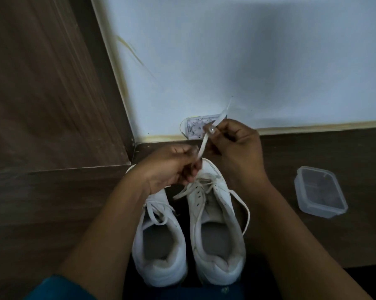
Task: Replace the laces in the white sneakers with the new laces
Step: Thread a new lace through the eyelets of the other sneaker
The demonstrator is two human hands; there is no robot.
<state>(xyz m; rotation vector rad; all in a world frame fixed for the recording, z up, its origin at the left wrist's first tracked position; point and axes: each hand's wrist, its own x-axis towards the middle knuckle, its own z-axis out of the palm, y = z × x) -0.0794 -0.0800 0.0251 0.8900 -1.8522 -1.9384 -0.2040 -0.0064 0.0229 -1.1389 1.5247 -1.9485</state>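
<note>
Floor (312, 245): dark wood-grain, dim light. Behind it a pale blue-white wall (258, 61) w/ a cream skirting strip (312, 126) along the base. On the left a brown wood-grain panel (42, 83) runs up beside the wall, its edge strip rough and yellowish.

Container (320, 191): clear plastic box, rounded corners, lid on, sits on the floor to the right, well apart from the shoes. Contents too dim to make out. A small patterned card or packet (194, 128) leans at the wall base, just beyond the hands and partly hidden by them.

Two white sneakers stand side by side on the floor, heels twd the person, toes twd the wall. Left sneaker (159, 241): laces cross over the tongue, toe hidden under the left hand (171, 167). Right sneaker (217, 215): laced only nr the toe, eyelets lower down bare, loose ends trailing, one looping over its right side.

A flat white lace (204, 142) is held up above the toes. The left hand pinches its lower part in curled fingers. The right hand (234, 146) pinches it higher up betw thumb and fingertips. The free end sticks up past the right hand against the wall. Whether this lace runs into the right sneaker can't be told.

Blue fabric (59, 289) at the bottom edge.
</note>
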